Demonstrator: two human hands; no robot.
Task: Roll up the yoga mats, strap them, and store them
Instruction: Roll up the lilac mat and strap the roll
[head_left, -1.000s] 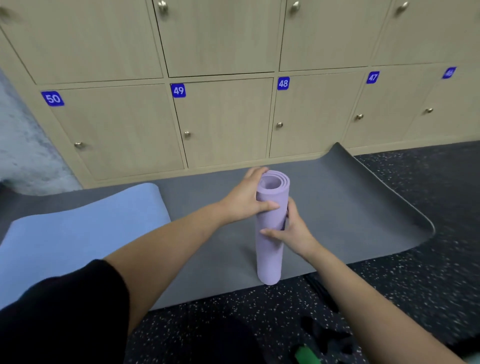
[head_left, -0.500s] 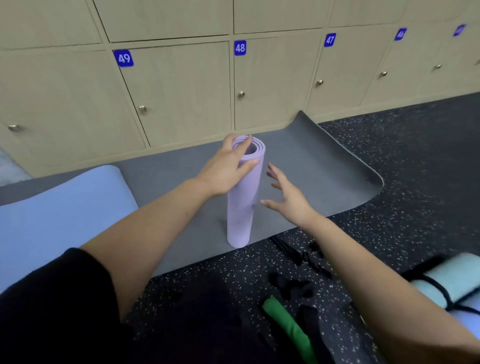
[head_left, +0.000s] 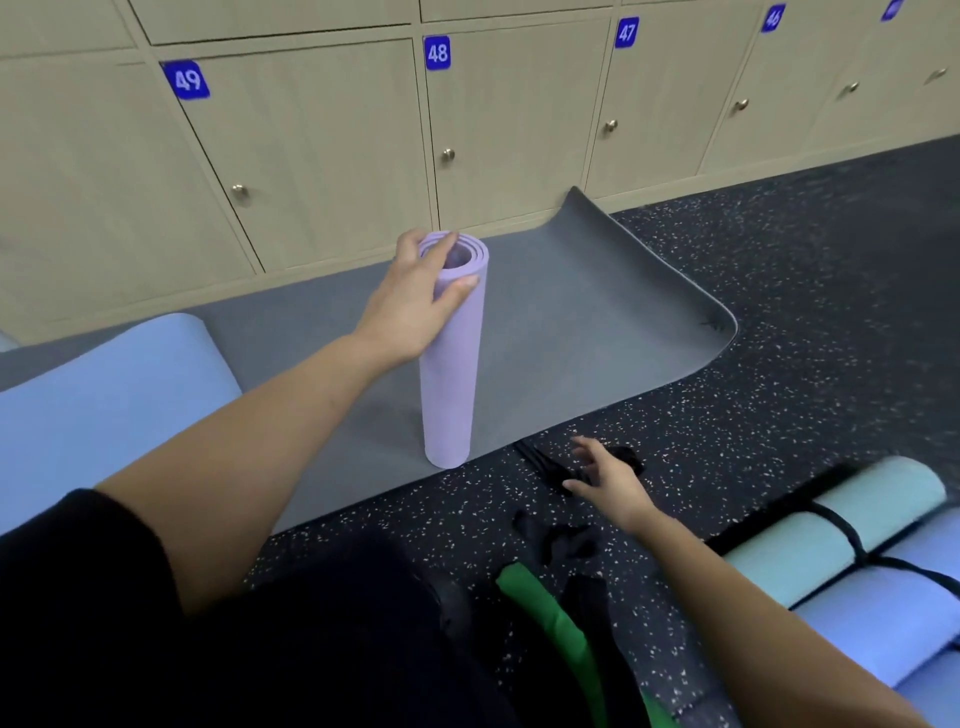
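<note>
A rolled purple yoga mat (head_left: 451, 374) stands upright on a flat grey mat (head_left: 582, 332). My left hand (head_left: 415, 301) grips the roll near its top. My right hand (head_left: 608, 480) hovers low over the floor with fingers spread, just above black straps (head_left: 545, 465) that lie by the grey mat's near edge. A flat blue mat (head_left: 104, 410) lies at the left. At the right lie rolled mats, pale green (head_left: 831, 530) and blue (head_left: 883, 623), bound with black straps.
Numbered wooden lockers (head_left: 337, 145) line the back wall. A green item (head_left: 550, 623) and more black fabric (head_left: 556, 540) lie on the dark speckled floor (head_left: 779, 270) near my legs.
My right hand has let go of the purple roll and dropped down to the right toward the black straps. The left hand stays on the roll. The view has turned right.
</note>
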